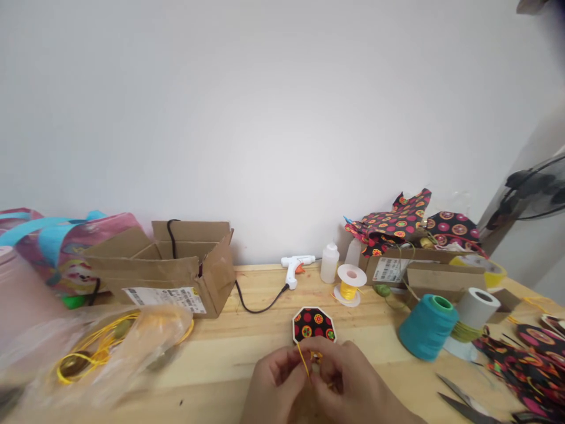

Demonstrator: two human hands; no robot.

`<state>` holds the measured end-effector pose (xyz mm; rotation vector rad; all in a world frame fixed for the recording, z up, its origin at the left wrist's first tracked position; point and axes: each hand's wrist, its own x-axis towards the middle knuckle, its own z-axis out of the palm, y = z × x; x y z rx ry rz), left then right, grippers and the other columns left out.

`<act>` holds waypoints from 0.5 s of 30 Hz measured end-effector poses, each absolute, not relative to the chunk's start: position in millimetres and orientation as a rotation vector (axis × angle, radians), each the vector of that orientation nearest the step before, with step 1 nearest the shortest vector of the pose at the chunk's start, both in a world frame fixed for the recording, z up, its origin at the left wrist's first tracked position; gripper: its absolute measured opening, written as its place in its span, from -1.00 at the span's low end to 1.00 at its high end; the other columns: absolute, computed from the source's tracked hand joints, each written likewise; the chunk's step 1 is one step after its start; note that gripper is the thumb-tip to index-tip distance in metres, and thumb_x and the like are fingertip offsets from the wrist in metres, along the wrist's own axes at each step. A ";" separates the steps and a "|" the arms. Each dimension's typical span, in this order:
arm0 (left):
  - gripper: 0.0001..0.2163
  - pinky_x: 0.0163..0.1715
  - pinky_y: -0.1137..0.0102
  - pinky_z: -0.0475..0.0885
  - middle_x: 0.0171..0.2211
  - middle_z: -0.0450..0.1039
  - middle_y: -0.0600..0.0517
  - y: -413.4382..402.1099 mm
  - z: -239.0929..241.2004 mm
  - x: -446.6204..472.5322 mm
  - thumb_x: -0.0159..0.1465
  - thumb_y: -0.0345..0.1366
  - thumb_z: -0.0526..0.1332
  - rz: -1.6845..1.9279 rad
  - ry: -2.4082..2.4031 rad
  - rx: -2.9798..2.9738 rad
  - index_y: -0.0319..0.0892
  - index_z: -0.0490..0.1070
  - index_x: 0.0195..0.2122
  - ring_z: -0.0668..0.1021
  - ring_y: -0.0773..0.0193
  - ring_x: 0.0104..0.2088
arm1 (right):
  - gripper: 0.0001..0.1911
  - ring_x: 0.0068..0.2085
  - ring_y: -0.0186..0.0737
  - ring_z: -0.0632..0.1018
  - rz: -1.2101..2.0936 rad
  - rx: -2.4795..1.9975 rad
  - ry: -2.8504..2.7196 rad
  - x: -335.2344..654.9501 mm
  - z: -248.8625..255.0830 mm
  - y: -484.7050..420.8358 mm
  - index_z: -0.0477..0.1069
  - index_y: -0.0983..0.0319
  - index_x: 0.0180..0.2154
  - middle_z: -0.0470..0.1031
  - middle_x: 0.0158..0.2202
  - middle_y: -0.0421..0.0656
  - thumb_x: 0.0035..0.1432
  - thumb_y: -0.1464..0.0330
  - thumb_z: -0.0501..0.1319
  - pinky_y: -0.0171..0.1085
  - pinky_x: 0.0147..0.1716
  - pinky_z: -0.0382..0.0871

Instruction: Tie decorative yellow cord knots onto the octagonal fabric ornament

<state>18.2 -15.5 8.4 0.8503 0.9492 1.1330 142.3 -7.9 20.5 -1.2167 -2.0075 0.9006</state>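
Low in the middle of the head view, my left hand [277, 383] and my right hand [348, 383] come together with fingertips pinched. A thin yellow cord [302, 359] runs up from between the fingers of both hands. Just beyond them lies an octagonal piece [314, 324] with a pale rim and dark floral fabric; its near edge is hidden behind my fingers. Something small and yellowish [316, 357] shows by the right fingertips, too small to make out.
Behind are a white glue gun [292, 270], a white bottle [329, 263] and a spool of yellow cord [348, 291]. A teal thread cone [429, 327] and scissors [463, 403] lie right. An open cardboard box [176, 274] and a plastic bag [145, 353] are left.
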 end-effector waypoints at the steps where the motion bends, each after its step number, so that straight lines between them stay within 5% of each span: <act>1: -0.91 -0.40 0.40 0.29 -0.59 0.45 0.00 -15.8 8.1 16.5 -0.12 -0.35 0.25 1.129 0.951 0.862 -0.26 0.45 -0.58 0.45 0.23 -0.45 | -0.70 -0.67 -0.47 0.21 0.830 -1.210 -2.075 142.9 20.7 -7.9 0.35 0.18 -0.29 0.13 -0.72 -0.36 -0.15 0.49 0.04 -0.49 -0.67 0.05; 15: -0.84 -0.58 0.55 0.18 -0.68 0.34 0.12 -10.8 14.4 7.4 -0.07 -0.24 0.25 0.987 1.106 0.931 -0.25 0.43 -0.61 0.32 0.43 -0.61 | -0.74 -0.60 -0.43 0.36 0.425 -1.235 -2.236 154.3 25.5 -3.7 0.36 0.09 -0.38 0.44 -0.58 -0.31 -0.09 0.51 0.02 -0.46 -0.59 0.07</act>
